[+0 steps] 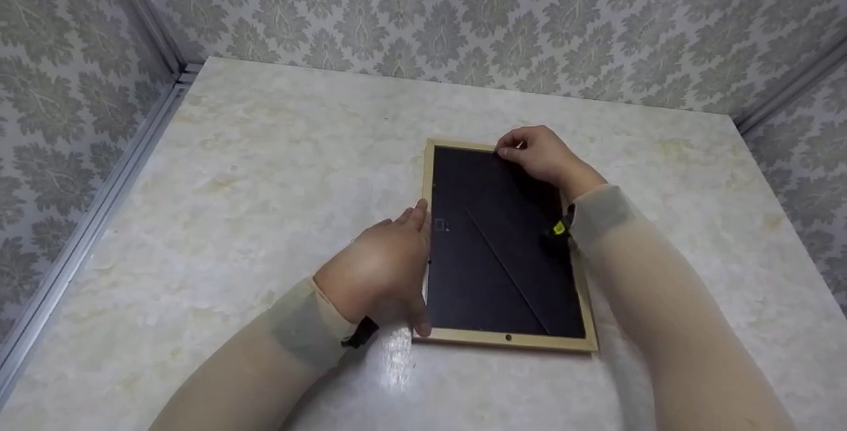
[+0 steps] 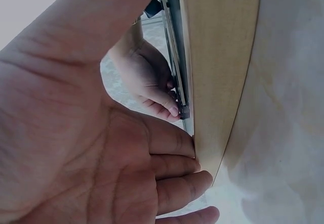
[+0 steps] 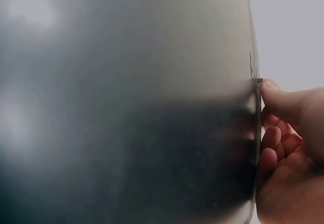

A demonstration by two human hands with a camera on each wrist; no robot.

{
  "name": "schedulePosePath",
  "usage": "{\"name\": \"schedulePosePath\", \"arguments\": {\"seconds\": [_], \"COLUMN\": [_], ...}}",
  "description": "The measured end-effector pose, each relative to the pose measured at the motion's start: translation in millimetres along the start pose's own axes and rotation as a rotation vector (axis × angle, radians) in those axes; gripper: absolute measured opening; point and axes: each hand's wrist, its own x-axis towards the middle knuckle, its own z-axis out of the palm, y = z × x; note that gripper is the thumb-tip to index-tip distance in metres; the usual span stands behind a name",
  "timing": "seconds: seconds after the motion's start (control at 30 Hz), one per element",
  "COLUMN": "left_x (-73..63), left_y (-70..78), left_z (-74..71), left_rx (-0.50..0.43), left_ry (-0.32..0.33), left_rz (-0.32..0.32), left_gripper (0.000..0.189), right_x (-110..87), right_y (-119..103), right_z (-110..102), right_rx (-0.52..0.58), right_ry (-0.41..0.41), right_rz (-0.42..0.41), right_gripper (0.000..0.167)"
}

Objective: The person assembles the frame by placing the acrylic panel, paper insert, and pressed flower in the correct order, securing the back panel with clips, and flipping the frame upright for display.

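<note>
A picture frame (image 1: 476, 337) with a pale wooden border lies face down on the table, its black backing board (image 1: 476, 272) upward. My left hand (image 1: 390, 262) rests along the frame's left side, thumb near the lower corner. Its fingers are fairly straight against the wooden edge in the left wrist view. At the far edge, my right hand (image 1: 539, 156) has its fingers curled, thumb and forefinger pinching at a small dark tab (image 3: 259, 80). In the right wrist view the thumb tip touches that tab; the tab's far side is hidden.
The marbled tabletop (image 1: 278, 153) extends around the frame. Patterned wallpaper panels (image 1: 437, 27) stand behind and at both sides, with a metal rail (image 1: 99, 232) along the left. On the backing board are a diagonal line and a small hanger (image 1: 440, 224).
</note>
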Motion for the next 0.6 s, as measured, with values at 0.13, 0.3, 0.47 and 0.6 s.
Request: {"name": "schedulePosePath", "arguments": {"seconds": [0.13, 0.3, 0.47, 0.6], "left_x": [-0.7, -0.8, -0.3, 0.2], "left_y": [0.2, 1.4, 3.6, 4.6], "left_z": [0.1, -1.3, -3.3, -3.7], "left_rx": [0.013, 0.04, 0.043, 0.035], "left_ry": [-0.011, -0.033, -0.043, -0.047], "left_rz": [-0.006, -0.026, -0.024, -0.031], "left_gripper": [0.169, 0.169, 0.168, 0.168], "right_x": [0.7, 2.1, 0.1, -0.1], "right_y": [0.5, 1.9, 4.4, 7.6], "right_z": [2.4, 3.7, 2.3, 2.0], "right_rx": [-0.017, -0.035, -0.043, -0.034], "right_ry": [-0.003, 0.001, 0.018, 0.031], "right_rz": [-0.014, -0.032, -0.05, -0.087], "right_gripper": [0.025, 0.026, 0.026, 0.024]}}
